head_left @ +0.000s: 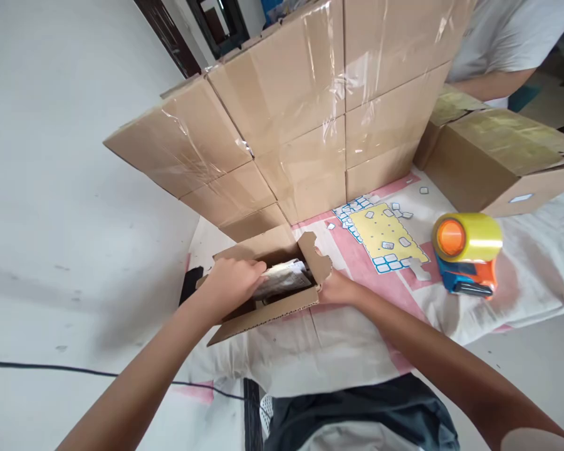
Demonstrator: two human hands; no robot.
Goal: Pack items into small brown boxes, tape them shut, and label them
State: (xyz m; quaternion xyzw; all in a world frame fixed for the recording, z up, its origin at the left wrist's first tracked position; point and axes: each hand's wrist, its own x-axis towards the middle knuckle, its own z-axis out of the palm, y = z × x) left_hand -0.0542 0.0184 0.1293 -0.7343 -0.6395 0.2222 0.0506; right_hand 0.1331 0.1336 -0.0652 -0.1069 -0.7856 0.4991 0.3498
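Observation:
A small open cardboard box [275, 307] sits on the cloth-covered table in front of me, its flaps standing up. My left hand [235, 280] is in the opening from the left, with curled fingers at the edge of a white printed packet [286, 275] lying inside. Part of the grip is hidden by the hand itself. On the box's right side, my right hand [334, 287] is closed against the wall near a torn flap, and its fingertips are mostly out of sight. Beneath the packet the contents are dark and cannot be made out.
A tall wall of taped cardboard boxes [301, 119] stands just behind. To the right lie a tape dispenser with yellow tape [479, 238] and another carton [474, 163]. A person in a white shirt [512, 37] is beyond it. A black cable [51, 366] crosses at left.

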